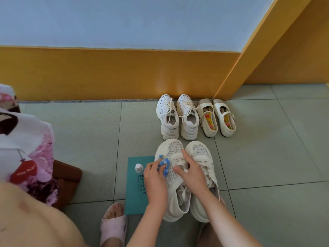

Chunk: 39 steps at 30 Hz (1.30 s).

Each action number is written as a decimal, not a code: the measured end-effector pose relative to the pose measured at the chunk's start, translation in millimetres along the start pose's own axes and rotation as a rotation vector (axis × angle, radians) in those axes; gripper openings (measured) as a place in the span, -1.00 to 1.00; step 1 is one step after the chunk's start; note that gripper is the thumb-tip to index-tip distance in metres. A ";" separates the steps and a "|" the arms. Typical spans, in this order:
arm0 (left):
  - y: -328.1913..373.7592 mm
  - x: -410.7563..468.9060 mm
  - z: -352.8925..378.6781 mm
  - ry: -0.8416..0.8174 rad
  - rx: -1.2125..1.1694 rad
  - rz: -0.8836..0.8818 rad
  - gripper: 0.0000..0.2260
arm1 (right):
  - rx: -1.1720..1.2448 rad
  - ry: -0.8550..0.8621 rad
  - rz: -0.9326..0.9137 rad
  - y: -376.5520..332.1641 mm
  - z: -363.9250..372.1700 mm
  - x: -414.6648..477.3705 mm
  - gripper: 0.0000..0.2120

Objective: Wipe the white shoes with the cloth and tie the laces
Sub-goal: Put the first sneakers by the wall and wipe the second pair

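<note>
Cloth (164,164) pressed on shoe (175,147), capped bottle (139,168) beside

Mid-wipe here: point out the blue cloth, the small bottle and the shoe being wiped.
blue cloth (164,164): head view, on the bunched fabric past the fingers.
small bottle (138,167): head view, on its white top.
shoe being wiped (175,147): head view, on its mesh toe panel.

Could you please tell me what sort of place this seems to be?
Probably an indoor entryway or hallway corner: a tiled floor, a blue wall with an orange lower band, and white sneakers and strap shoes lined up against it. The left hand wipes a white shoe with a blue cloth.
</note>
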State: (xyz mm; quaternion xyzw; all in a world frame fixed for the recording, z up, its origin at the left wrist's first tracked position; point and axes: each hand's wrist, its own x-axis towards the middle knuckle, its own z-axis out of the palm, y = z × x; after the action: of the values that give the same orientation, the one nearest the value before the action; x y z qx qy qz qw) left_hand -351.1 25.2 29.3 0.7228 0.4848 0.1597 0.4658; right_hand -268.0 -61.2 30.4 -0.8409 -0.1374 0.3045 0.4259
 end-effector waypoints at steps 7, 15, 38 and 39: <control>-10.0 -17.8 -5.6 0.034 -0.046 -0.078 -0.81 | -0.011 0.003 -0.007 -1.1 1.1 0.1 -0.29; -27.6 -42.9 -15.5 0.012 -0.063 -0.124 -0.83 | -0.010 0.014 -0.003 -1.3 1.7 -0.3 -0.29; -41.3 -94.4 -42.0 -0.104 -0.173 -0.318 -0.92 | -0.303 0.069 0.038 -27.3 23.3 -5.3 -0.32; -41.2 -96.4 -42.7 -0.105 -0.168 -0.312 -0.91 | -0.304 0.068 0.039 -28.0 23.3 -5.4 -0.32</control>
State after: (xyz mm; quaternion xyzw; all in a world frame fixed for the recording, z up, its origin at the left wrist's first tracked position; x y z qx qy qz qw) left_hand -449.2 -30.7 38.5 0.6047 0.5511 0.0875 0.5683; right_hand -286.1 -32.3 44.4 -0.9079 -0.1509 0.2600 0.2921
